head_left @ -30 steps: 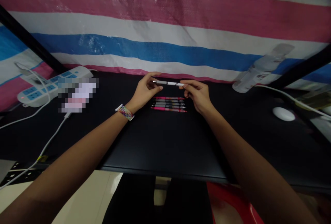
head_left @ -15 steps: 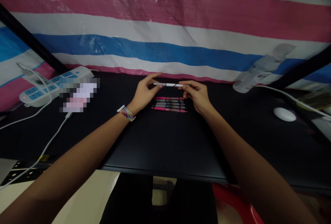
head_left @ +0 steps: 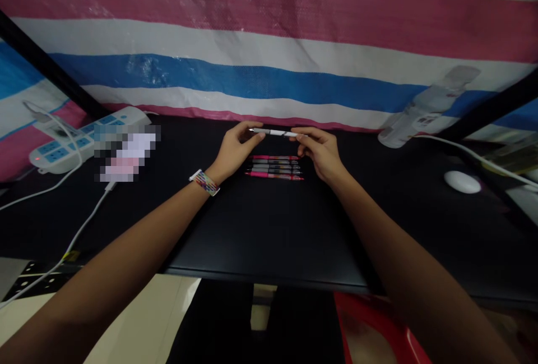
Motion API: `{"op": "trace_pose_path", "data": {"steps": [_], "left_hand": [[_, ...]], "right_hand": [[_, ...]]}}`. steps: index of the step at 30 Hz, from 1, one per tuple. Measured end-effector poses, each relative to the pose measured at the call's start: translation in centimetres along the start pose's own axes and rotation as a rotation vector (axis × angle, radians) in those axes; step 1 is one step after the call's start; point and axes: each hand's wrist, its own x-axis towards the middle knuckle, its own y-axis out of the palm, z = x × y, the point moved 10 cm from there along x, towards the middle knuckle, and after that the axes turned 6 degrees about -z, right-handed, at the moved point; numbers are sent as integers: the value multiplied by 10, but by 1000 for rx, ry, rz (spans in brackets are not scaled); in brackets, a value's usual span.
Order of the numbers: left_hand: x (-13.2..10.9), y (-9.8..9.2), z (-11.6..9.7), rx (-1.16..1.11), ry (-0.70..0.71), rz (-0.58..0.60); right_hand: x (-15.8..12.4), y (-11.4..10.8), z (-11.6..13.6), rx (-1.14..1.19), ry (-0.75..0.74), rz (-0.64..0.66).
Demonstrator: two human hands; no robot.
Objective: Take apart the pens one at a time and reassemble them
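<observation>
A white pen (head_left: 277, 133) with dark markings lies level between my two hands, just above the dark desk. My left hand (head_left: 238, 147) pinches its left end between thumb and fingers. At the other end, the thumb and fingers of my right hand (head_left: 320, 148) close on the pen. Nearer to me, several pens (head_left: 275, 167) lie side by side in a neat stack of rows, pink ones at the far and near sides and grey ones between. A woven colourful bracelet (head_left: 205, 182) circles my left wrist.
A white power strip (head_left: 90, 139) and a blurred-out phone (head_left: 128, 156) with a cable sit at the left. To the right are a clear bottle (head_left: 420, 109), a white mouse (head_left: 462, 182) and a cable. A striped sheet (head_left: 269, 50) hangs behind the desk (head_left: 269, 229).
The pen's left end has risen slightly and now tilts a little up. Both hands keep hold of it in nearly the same place; the view has shifted slightly.
</observation>
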Motion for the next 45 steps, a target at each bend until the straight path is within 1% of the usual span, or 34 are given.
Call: {"op": "trace_pose_path", "data": {"steps": [3,7,11,14,17,20,24,28,32,36,41,45], "left_hand": [[-1,2,4,-29,-40,8],[-2,3,-4,-48,-18,30],[-3,1,-9,-33,-4,19],[-3,1,-9,-58,-1,11],[-2,0,-8,-69,-3,-7],[-2,-3,-9,-41,-2,-32],[-1,-5,-13,-17,16,-45],[-1,-5,-13,-31,29,-49],[-1,-6,-12,-53,25,-58],[0,-6,-10,-78,7,-55],[0,-6,-7,-92,-29,-67],[0,-6,-7,-103,-27,-65]], "right_hand": [[1,0,-1,29,12,5],[2,-1,-5,59,59,9],[2,-2,-7,66,96,0],[3,0,-8,150,135,1],[1,8,-8,272,211,52],[-3,15,-6,290,261,119],[-5,18,-2,245,216,167],[-2,15,-2,190,148,149],[-2,15,-1,169,129,142],[-3,15,-1,224,154,135],[-6,15,-4,274,227,135],[-7,16,-6,322,274,130]]}}
